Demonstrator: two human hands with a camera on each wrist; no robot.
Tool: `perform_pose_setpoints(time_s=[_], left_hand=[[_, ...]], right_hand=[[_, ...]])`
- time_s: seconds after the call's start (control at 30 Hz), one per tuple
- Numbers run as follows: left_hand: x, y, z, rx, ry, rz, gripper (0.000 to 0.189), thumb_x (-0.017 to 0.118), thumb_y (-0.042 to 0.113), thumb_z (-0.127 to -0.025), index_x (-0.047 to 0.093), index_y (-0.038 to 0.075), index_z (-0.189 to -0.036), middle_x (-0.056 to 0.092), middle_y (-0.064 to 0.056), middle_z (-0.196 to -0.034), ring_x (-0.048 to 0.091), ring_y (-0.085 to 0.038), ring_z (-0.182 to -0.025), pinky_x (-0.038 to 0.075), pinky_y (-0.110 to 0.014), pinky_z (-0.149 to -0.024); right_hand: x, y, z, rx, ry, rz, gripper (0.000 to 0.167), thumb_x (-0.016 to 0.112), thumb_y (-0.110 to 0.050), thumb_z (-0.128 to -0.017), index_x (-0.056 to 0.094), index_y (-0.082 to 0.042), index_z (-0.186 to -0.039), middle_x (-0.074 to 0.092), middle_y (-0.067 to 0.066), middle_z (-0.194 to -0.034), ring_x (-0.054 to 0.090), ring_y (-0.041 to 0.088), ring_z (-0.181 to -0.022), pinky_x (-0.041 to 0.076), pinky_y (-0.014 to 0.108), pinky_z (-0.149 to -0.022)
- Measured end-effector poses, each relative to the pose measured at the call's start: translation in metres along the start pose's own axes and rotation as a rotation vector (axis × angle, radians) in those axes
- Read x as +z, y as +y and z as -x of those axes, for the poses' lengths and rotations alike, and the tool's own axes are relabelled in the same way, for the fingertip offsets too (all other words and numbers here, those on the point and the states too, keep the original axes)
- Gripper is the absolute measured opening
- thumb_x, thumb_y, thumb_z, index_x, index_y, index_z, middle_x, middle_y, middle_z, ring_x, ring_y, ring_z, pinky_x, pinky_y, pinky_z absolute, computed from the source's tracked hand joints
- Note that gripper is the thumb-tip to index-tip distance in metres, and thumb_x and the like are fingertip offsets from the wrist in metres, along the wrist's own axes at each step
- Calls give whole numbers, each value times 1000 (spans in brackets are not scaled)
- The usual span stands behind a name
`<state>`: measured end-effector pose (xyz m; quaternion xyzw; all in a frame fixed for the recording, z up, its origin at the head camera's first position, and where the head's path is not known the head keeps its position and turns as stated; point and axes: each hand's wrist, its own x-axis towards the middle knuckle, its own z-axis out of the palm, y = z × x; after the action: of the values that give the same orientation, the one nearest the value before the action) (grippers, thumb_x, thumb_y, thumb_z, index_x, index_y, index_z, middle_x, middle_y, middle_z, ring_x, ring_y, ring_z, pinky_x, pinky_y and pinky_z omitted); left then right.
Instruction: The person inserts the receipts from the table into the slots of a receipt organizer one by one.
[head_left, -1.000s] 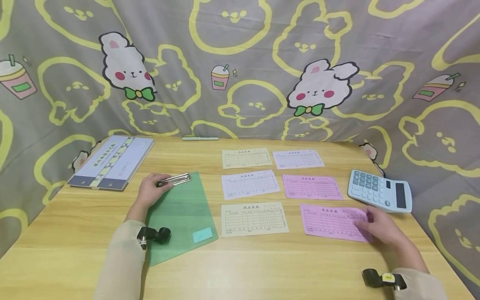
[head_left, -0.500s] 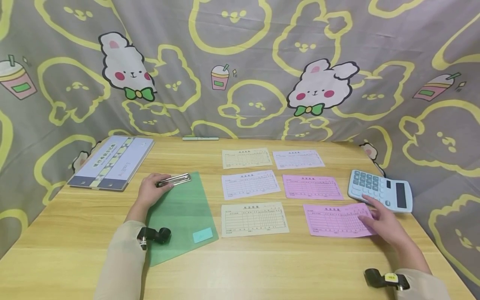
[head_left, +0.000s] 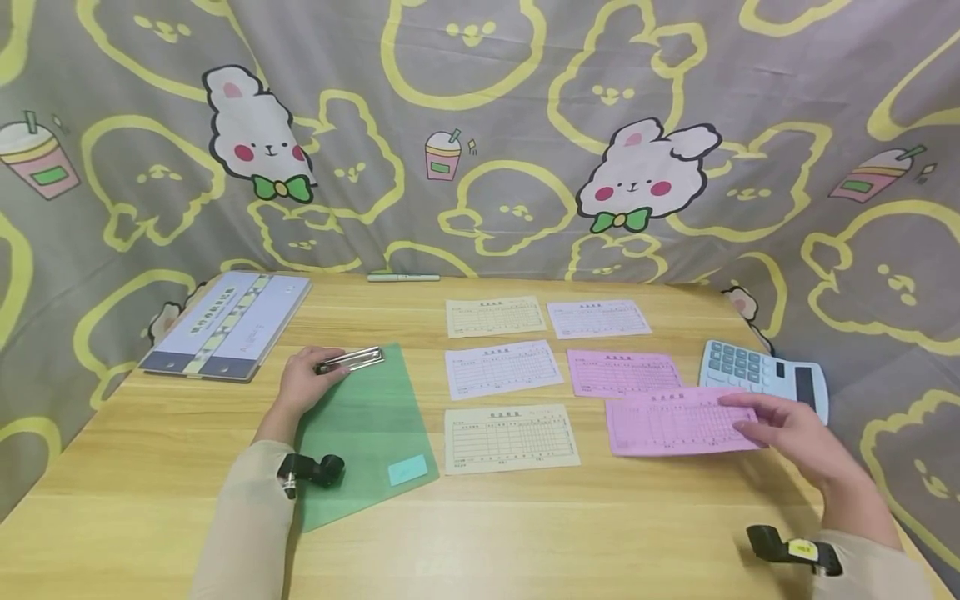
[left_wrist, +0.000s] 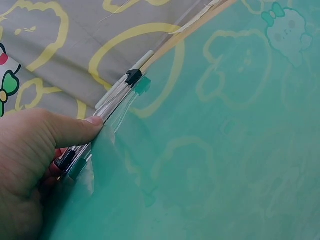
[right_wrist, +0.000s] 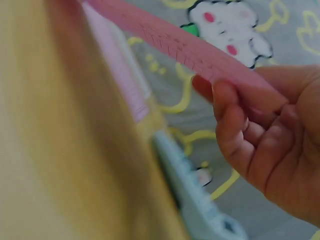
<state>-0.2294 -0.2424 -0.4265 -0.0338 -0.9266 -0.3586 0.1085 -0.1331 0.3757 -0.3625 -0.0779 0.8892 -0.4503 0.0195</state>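
My left hand (head_left: pixel 307 380) grips the clip end of a green clipboard folder (head_left: pixel 375 433), its thumb on the near face beside the metal clip (left_wrist: pixel 114 100). A light blue label sits at the folder's lower right corner. With thumb and fingers my right hand (head_left: pixel 806 437) pinches the right edge of a pink receipt slip (head_left: pixel 675 425). In the right wrist view that slip (right_wrist: pixel 170 42) is lifted off the table. It overlaps the lower edge of another pink slip (head_left: pixel 622 372) in the head view. The pale blue calculator (head_left: pixel 750 364) is partly hidden behind the right hand.
Two cream slips (head_left: pixel 512 440), two pale white-violet slips (head_left: pixel 504 369) and the second pink slip lie in rows on the wooden table (head_left: pixel 480 533). A ledger book (head_left: pixel 228 321) lies at the back left. A pen (head_left: pixel 403 277) rests along the back edge by the patterned curtain (head_left: pixel 510 125).
The pink slip has been raised off the table by my right hand and shifted away from me. The right forearm has moved to the right. My left hand stays at the clip.
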Motion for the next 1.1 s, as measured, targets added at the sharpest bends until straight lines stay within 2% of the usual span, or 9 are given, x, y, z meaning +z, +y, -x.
perform_pose_setpoints(time_s=[0.17,0.27,0.4,0.57,0.67,0.8,0.87,0.97,1.1], left_hand=[[-1,-1,1,-2,1,0,37,65,17,-77,57,-2,-108,49,-21,-104,38,-37,-94,29,-48,-78],[-1,-1,1,-3,3,-1,37,65,17,-77,57,-2,-108,49,-21,-104,38,-36,-93,29,-48,-77],[-1,-2,0,-4,9,-9,37,65,17,-77,57,-1,-108,49,-21,-104,39,-36,-93,29,-48,-77],[0,-3,-1,-6,5,-4,37,65,18,-77,57,-1,-108,49,-21,-105,39,-36,-94,29,-47,-78],[0,-3,-1,-9,0,9,37,66,18,-77,58,-1,-108,49,-21,-105,39,-36,-95,29,-48,-79],[-1,-1,0,-7,4,32,37,66,16,-76,58,-2,-108,49,-21,-104,40,-37,-95,30,-49,-80],[-1,-1,0,-4,8,35,37,66,15,-76,58,-2,-107,49,-21,-103,40,-37,-95,30,-49,-80],[-1,-1,-1,3,20,43,36,67,15,-75,59,-3,-106,50,-22,-103,41,-37,-95,31,-48,-81],[0,-1,-1,3,31,57,36,68,15,-74,60,-3,-104,51,-22,-102,43,-37,-95,31,-48,-82]], right_hand=[[-14,-30,-11,-121,-46,-77,31,54,1,-83,54,-3,-113,59,5,-78,57,10,-68,47,24,-56],[-14,-49,-22,-192,-58,-106,32,52,5,-82,54,-2,-113,60,5,-78,57,9,-68,46,23,-54],[0,-71,-40,-251,-30,-134,31,54,6,-81,55,2,-111,61,2,-85,57,8,-71,46,21,-57],[31,-90,-66,-254,-32,-153,30,57,-1,-81,55,1,-112,57,-3,-99,55,12,-78,46,21,-65],[51,-99,-81,-269,-60,-196,29,57,-2,-81,56,0,-110,57,-1,-99,54,13,-74,46,22,-62],[81,-113,-100,-309,-85,-288,25,56,2,-80,58,2,-105,58,4,-86,50,12,-63,42,23,-52],[97,-121,-109,-329,-93,-325,24,56,4,-79,58,3,-103,58,5,-82,49,12,-61,42,23,-52],[125,-134,-119,-342,-117,-423,26,55,6,-78,55,7,-104,58,8,-88,51,14,-66,44,24,-58],[163,-151,-127,-296,-150,-553,30,54,8,-77,53,8,-107,57,10,-99,54,16,-72,46,26,-64]])
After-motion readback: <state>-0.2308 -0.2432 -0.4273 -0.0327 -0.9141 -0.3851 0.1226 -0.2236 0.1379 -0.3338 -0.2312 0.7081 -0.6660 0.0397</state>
